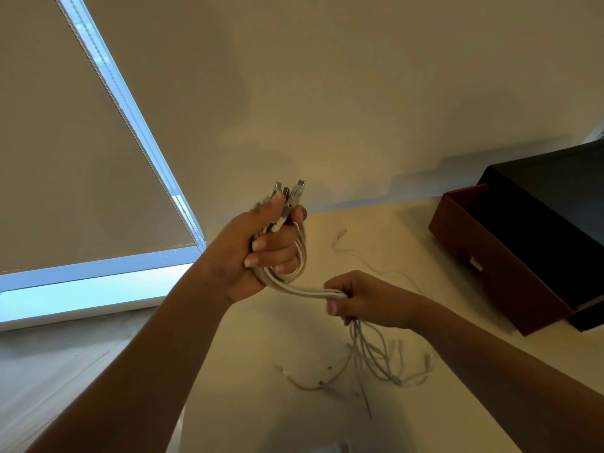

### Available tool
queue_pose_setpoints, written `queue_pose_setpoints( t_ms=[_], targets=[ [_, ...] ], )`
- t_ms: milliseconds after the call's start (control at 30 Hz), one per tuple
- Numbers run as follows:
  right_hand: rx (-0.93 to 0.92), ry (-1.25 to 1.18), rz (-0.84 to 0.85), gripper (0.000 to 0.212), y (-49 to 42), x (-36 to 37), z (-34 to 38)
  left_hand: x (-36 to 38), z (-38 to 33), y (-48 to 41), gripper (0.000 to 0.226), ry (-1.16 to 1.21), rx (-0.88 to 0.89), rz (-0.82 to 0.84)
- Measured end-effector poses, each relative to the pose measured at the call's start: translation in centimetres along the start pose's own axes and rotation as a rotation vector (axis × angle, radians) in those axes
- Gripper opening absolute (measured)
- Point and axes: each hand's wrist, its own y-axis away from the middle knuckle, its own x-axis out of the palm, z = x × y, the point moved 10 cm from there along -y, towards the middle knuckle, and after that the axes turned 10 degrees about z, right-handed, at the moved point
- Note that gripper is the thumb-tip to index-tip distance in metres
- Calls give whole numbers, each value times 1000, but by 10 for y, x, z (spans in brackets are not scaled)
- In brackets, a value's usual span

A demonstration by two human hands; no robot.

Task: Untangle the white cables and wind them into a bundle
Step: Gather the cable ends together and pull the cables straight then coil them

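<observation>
Fingers of the left hand (253, 256) curl tight round a looped bunch of white cables (304, 289), held up above the table (408, 230) at the middle of the view. Several plugs (295, 192) stick up together past the thumb, side by side and pointing at the wall (327, 93). From under that hand the strands sweep down and to the right as one flat band into the right hand (362, 299), which grips them between thumb and curled fingers, lower and nearer than the left.

Below the right hand the loose tails (376, 361) hang and spread out, their ends lying on the near part of the table in a slack tangle. Farther off, between the hands and the box (496, 266), a thin cable (359, 256) lies on the tabletop in a wavy line; whether it joins the held bunch is hard to tell.

The box is brown with a dark inside and sits at the far right of the table, against the wall. At the left a pale roller blind (65, 142) covers a window, with a bead chain (130, 125) down its right edge and a bright sill (81, 299) beneath.
</observation>
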Motion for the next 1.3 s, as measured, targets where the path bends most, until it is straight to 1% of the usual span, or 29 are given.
queue_pose_setpoints(
  t_ms=[100, 167, 200, 267, 367, 433, 467, 500, 533, 600, 633, 667, 733, 800, 900, 967, 1033, 1167, 1233, 1300],
  targets=[
    [-12, -69, 61, 38, 4, -5, 4, 16, 7, 6, 32, 58, -80, 163],
    [37, -9, 95, 30, 3, -10, 5, 23, 13, 9, 32, 53, -134, 225],
    [56, 41, 115, 27, 2, -13, 6, 25, 17, 10, 32, 33, -162, 242],
    [83, 147, 139, 28, 1, -20, 10, 25, 26, 12, 30, -52, -222, 251],
    [146, 304, 121, 41, -2, -35, 12, 22, 44, 15, 30, -223, -336, 214],
    [214, 404, 96, 42, -3, -45, 12, 22, 54, 16, 39, -392, -435, 177],
    [239, 460, 94, 38, -3, -49, 14, 19, 58, 16, 48, -513, -489, 148],
    [257, 518, 96, 34, -3, -53, 18, 18, 60, 15, 52, -650, -536, 130],
    [264, 565, 94, 32, -3, -56, 23, 18, 62, 14, 50, -786, -572, 129],
    [268, 610, 75, 36, -2, -61, 36, 17, 69, 12, 39, -1023, -648, 135],
    [271, 625, 63, 39, -1, -64, 42, 15, 73, 11, 39, -1134, -690, 127],
    [277, 650, 50, 40, -1, -66, 47, 10, 77, 11, 45, -1252, -719, 115],
    [301, 725, 27, 39, 1, -69, 54, -1, 82, 8, 50, -1507, -719, 61],
    [310, 799, 1, 38, 1, -70, 59, -13, 80, 6, 47, -1727, -676, -32],
    [319, 812, 7, 36, 2, -64, 58, -23, 73, 7, 45, -1889, -630, -168],
    [341, 746, 18, 36, 3, -59, 55, -23, 71, 5, 47, -2010, -588, -178],
    [352, 621, 3, 36, 6, -53, 50, -25, 66, 4, 48, -2069, -535, -205],
    [281, 414, -80, 29, 8, -38, 40, -34, 56, 3, 41, -1965, -491, -291],
    [232, 360, -143, 33, 7, -34, 36, -41, 53, 2, 35, -1902, -509, -340],
    [183, 336, -207, 41, 6, -31, 35, -47, 51, 2, 35, -1859, -546, -383]
  ],
)
